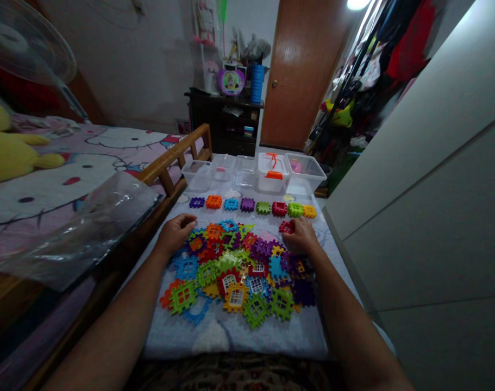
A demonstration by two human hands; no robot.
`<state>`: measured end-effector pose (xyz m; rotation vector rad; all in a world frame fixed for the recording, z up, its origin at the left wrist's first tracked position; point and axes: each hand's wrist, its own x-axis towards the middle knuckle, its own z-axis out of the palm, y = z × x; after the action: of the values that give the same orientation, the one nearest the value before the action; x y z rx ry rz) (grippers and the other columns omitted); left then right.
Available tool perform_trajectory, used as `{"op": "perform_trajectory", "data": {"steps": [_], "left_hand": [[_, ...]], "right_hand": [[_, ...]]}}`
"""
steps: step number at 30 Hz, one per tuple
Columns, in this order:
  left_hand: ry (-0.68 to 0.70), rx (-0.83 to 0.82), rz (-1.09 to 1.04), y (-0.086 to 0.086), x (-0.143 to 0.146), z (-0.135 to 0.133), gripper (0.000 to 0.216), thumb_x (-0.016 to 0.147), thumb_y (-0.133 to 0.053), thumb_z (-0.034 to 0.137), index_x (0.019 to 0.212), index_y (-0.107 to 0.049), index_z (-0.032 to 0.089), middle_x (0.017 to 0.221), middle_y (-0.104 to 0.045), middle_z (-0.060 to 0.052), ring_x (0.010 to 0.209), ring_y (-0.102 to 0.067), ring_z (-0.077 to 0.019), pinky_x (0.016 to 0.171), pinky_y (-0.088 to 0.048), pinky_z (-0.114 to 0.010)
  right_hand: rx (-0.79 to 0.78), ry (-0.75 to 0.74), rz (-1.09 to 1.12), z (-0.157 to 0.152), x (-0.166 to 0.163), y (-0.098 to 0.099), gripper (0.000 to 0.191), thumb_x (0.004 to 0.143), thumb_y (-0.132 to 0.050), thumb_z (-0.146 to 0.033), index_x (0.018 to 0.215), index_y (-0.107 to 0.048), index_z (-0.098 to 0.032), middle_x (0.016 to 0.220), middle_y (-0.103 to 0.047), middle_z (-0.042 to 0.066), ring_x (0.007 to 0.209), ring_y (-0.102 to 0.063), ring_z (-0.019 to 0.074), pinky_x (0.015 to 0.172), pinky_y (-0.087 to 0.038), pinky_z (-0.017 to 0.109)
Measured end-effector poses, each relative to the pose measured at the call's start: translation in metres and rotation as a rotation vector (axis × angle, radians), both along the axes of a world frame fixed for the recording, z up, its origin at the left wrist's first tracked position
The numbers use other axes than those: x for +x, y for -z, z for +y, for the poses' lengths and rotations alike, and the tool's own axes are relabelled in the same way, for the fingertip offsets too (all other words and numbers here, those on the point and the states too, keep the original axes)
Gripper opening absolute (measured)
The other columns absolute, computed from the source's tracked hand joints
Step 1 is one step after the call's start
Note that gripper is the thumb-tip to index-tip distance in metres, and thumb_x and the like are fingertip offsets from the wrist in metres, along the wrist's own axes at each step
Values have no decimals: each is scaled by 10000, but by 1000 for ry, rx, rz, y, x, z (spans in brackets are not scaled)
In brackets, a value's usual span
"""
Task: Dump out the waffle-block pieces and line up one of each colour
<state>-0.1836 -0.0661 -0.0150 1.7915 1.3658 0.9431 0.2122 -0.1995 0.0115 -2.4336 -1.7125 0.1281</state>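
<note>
My right hand [302,234] has its thumb and fingertips closed on a red square building block [287,227], just in front of the row of blocks. At the left edge of the pile, my left hand [177,232] hovers or rests with fingers slightly bent and apart, nothing seen in them. Between my arms spreads a heap of toothed plastic building blocks [227,262] in many colours, several with window inserts. Behind it runs a row of blocks: purple-blue [197,202], orange [213,202], blue [231,204], purple [248,205], green [263,207], red [279,208], light green [295,210] and yellow [309,212].
Clear plastic bins [197,176] and a lidded box with orange clips [273,172] line the table's far end. A wooden bed rail [182,152] and a clear plastic bag [88,233] are on the left. A pale cabinet [418,179] borders the right side.
</note>
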Motion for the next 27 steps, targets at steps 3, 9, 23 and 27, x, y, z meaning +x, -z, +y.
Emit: {"op": "perform_trajectory", "data": {"steps": [3,9,23,27], "left_hand": [[1,1,-3,2,0,1,442,708,-640,564,926,-697,184,894,-743,-65,851,-685,-248,835,-514,-352],[-2,-13,-14,3,-1,2,452,701,-654,572,931,-704,186,908,-748,-66,861,-691,-248,841,-520,-350],[-17,-35,-22,-8,3,-4,466,682,-661,593,907,-702,186,867,-745,-58,834,-681,-249,811,-518,-349],[-15,-37,-31,-7,2,-4,471,684,-662,597,910,-702,185,877,-749,-60,844,-683,-250,820,-520,-350]], "right_hand": [[77,-21,8,1,5,-7,437,766,-681,-409,1130,-672,-167,1117,-616,148,1073,-552,310,916,-440,404],[199,-95,-10,34,17,-38,500,749,-712,-383,1216,-659,-214,1204,-595,141,1117,-521,330,941,-429,438],[-73,-157,-51,88,26,-42,563,736,-722,-379,1280,-652,-250,1280,-592,138,1167,-532,356,937,-449,436],[-65,-171,-56,90,27,-41,532,734,-726,-358,1252,-675,-250,1244,-608,137,1151,-545,341,947,-447,428]]}}
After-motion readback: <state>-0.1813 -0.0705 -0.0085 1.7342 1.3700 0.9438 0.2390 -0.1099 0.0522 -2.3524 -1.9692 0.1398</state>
